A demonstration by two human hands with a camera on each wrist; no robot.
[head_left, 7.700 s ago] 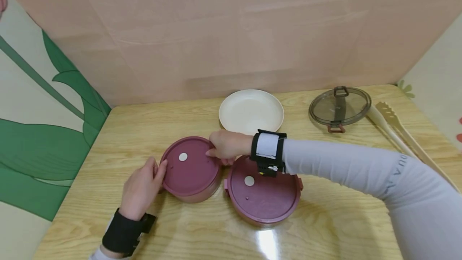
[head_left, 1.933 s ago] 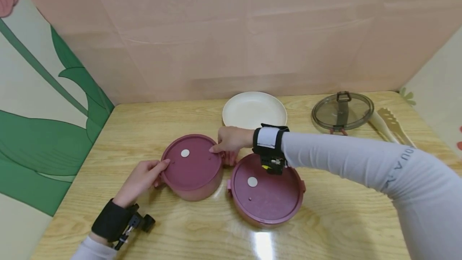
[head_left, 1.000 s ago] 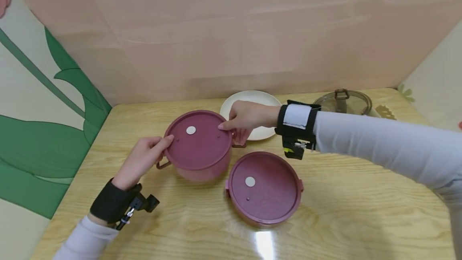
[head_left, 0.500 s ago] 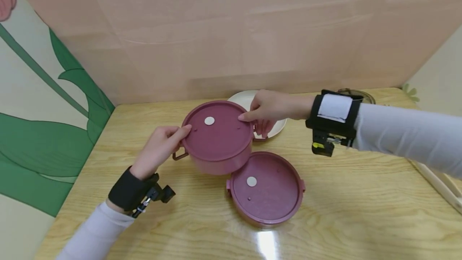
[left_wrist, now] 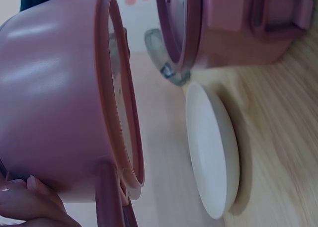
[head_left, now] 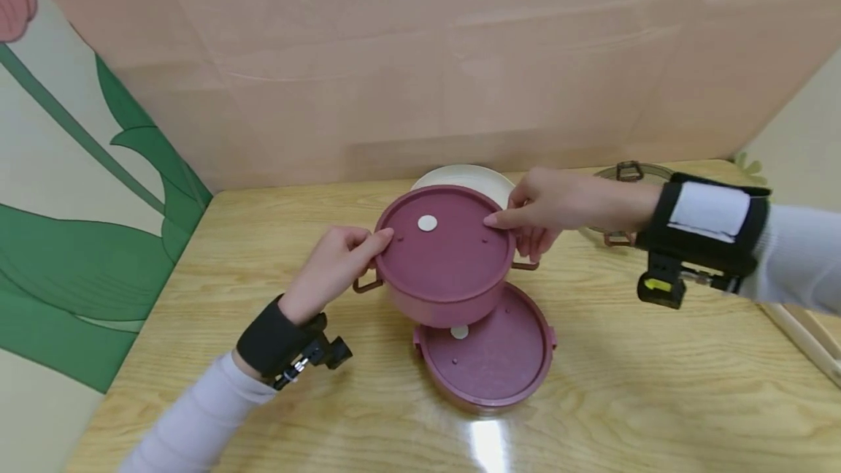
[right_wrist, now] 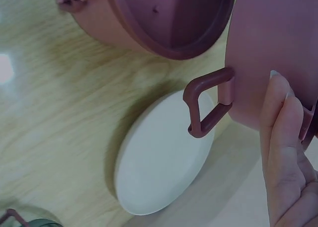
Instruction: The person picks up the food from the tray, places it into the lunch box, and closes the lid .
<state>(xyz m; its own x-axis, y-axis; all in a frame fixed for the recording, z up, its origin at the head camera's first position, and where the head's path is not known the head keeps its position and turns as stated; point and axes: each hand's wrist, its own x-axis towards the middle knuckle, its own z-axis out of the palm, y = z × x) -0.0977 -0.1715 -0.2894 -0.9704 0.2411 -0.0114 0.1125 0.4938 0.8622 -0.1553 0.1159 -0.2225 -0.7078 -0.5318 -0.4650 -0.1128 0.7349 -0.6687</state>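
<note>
My left hand (head_left: 335, 265) and right hand (head_left: 558, 203) hold a round maroon lidded food container (head_left: 447, 261) from opposite sides. Each thumb rests on the lid's edge, and fingers curl below the rim. This container hangs in the air, its two clip handles (right_wrist: 198, 105) swung outward. Below it a second maroon lidded container (head_left: 489, 363) stands on the table, partly covered in the head view; the left wrist view shows a gap between the two. Behind them lies a white plate (head_left: 460, 175), partly hidden by the raised container.
At the back right, a container with a see-through lid (head_left: 647, 170) is partly hidden by my right arm. Long beige utensil handles (head_left: 798, 338) lie near the right edge of the wooden table (head_left: 624, 400). A pink sheet (head_left: 420, 57) hangs behind it.
My hands first lay on the container at the table's left. They have since raised it and carried it right, over the second container. Its handles have come into sight.
</note>
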